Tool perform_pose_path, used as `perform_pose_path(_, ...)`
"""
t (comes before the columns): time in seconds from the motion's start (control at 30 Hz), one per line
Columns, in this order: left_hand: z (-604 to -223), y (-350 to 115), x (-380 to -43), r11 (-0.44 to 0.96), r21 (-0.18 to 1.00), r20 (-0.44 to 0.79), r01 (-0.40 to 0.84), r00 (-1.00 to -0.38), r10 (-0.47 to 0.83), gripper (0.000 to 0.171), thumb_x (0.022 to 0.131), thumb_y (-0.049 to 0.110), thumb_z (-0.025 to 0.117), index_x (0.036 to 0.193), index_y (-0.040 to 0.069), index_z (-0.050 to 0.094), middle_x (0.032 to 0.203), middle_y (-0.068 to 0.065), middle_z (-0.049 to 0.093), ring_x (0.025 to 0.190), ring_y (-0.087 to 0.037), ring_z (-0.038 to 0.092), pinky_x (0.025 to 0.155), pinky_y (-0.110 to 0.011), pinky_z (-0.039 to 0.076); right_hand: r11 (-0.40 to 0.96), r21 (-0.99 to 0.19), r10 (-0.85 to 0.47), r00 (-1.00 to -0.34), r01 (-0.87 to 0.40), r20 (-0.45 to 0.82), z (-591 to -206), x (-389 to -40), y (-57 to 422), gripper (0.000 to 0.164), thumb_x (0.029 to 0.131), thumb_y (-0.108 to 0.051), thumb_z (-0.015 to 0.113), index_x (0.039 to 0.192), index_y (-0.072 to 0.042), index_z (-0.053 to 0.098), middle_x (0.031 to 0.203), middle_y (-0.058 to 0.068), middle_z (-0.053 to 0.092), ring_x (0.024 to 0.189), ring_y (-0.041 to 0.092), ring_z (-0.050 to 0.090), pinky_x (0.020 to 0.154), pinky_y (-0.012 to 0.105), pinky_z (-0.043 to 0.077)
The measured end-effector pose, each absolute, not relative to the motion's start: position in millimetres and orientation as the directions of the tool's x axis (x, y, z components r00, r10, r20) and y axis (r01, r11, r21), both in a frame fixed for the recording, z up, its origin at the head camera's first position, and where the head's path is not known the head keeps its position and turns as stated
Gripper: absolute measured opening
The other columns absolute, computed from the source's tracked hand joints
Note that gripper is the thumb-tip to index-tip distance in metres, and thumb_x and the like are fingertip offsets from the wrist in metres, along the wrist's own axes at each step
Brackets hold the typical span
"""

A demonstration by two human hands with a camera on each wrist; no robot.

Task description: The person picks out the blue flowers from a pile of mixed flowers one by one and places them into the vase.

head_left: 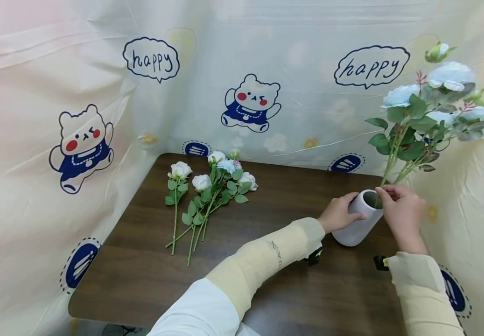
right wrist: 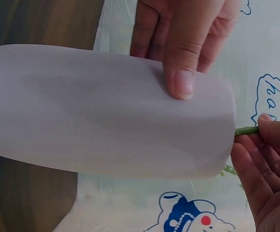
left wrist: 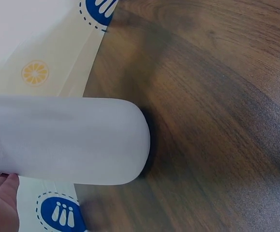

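A white vase [head_left: 353,228] stands on the brown table at the right. My left hand [head_left: 339,213] grips it near the top, thumb on the near side; in the right wrist view the thumb [right wrist: 184,79] presses the white wall. Just over the mouth, my right hand [head_left: 403,210] pinches a green flower stem [right wrist: 247,130] between thumb and fingers. Stems reach down into the vase opening. Above them spread pale blue artificial flowers [head_left: 452,74] with green leaves and buds. The left wrist view shows the lower vase [left wrist: 81,140] and part of the left hand [left wrist: 2,203].
Several white and pale blue flowers [head_left: 214,186] lie in a crossed bunch on the left half of the table [head_left: 141,280]. A single white flower [head_left: 178,171] lies just left of them. A printed curtain [head_left: 300,112] hangs behind and around the table.
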State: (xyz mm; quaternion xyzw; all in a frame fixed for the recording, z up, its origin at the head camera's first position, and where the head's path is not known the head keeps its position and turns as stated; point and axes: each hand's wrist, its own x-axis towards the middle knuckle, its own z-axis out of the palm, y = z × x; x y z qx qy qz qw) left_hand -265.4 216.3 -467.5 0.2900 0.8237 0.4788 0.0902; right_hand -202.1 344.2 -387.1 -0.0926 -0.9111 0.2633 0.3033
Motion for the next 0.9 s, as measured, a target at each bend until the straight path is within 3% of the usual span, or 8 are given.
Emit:
perform_pose_path(0.1, -466.9, 215.8, -264.9, 0.378, 0.834, 0.133, 0.401, -0.813, 0.567, 0.063, 0.088, 0.032, 0.073, 0.143, 0.016, 0.046, 0.135, 0.005, 0.056, 0.112, -0.003, 0.056, 0.090, -0.020, 0.047, 0.850, -0.527, 0.321, -0.791, -0.003, 0.521, -390.7, -202.0, 344.6, 0.022, 0.091, -0.015, 0.071, 0.089, 0.007, 0.072, 0.080, 0.022, 0.069, 0.064, 0.018, 0.055, 0.049, 0.014, 0.035)
perform_pose_path(0.33, -465.9, 215.0, -263.5, 0.387, 0.822, 0.146, 0.418, -0.811, 0.566, 0.063, 0.088, 0.032, 0.073, 0.143, 0.015, 0.046, 0.134, 0.005, 0.057, 0.111, -0.002, 0.057, 0.090, -0.019, 0.047, 0.838, -0.545, 0.365, -0.762, 0.018, 0.535, -395.0, -202.5, 346.5, 0.024, 0.091, -0.016, 0.071, 0.090, 0.007, 0.073, 0.081, 0.023, 0.069, 0.064, 0.017, 0.056, 0.057, 0.015, 0.036)
perform_pose_path(0.5, -466.6, 215.6, -262.8, 0.386, 0.814, 0.165, 0.433, -0.811, 0.562, 0.063, 0.088, 0.031, 0.074, 0.142, 0.015, 0.047, 0.133, 0.005, 0.057, 0.110, -0.002, 0.057, 0.090, -0.017, 0.046, 0.813, -0.579, 0.411, -0.767, 0.063, 0.493, -394.0, -200.6, 348.9, 0.028, 0.093, -0.018, 0.069, 0.094, 0.010, 0.071, 0.086, 0.027, 0.068, 0.076, 0.035, 0.060, 0.072, 0.033, 0.040)
perform_pose_path(0.67, -468.0, 216.0, -263.1, 0.381, 0.816, 0.168, 0.434, -0.810, 0.561, 0.063, 0.087, 0.031, 0.074, 0.142, 0.015, 0.047, 0.132, 0.005, 0.058, 0.110, -0.002, 0.057, 0.089, -0.018, 0.047, 0.807, -0.585, 0.419, -0.773, 0.077, 0.476, -394.7, -198.7, 350.5, 0.030, 0.093, -0.018, 0.068, 0.094, 0.012, 0.070, 0.087, 0.031, 0.066, 0.082, 0.045, 0.058, 0.086, 0.052, 0.035)
perform_pose_path(0.9, -468.9, 215.9, -263.9, 0.380, 0.805, 0.189, 0.455, -0.804, 0.563, 0.062, 0.087, 0.030, 0.075, 0.141, 0.014, 0.048, 0.132, 0.005, 0.058, 0.109, -0.002, 0.057, 0.088, -0.017, 0.047, 0.827, -0.539, 0.432, -0.793, 0.159, 0.430, -397.3, -200.1, 351.8, 0.032, 0.094, -0.020, 0.066, 0.095, 0.012, 0.069, 0.087, 0.030, 0.066, 0.083, 0.046, 0.056, 0.076, 0.053, 0.037)
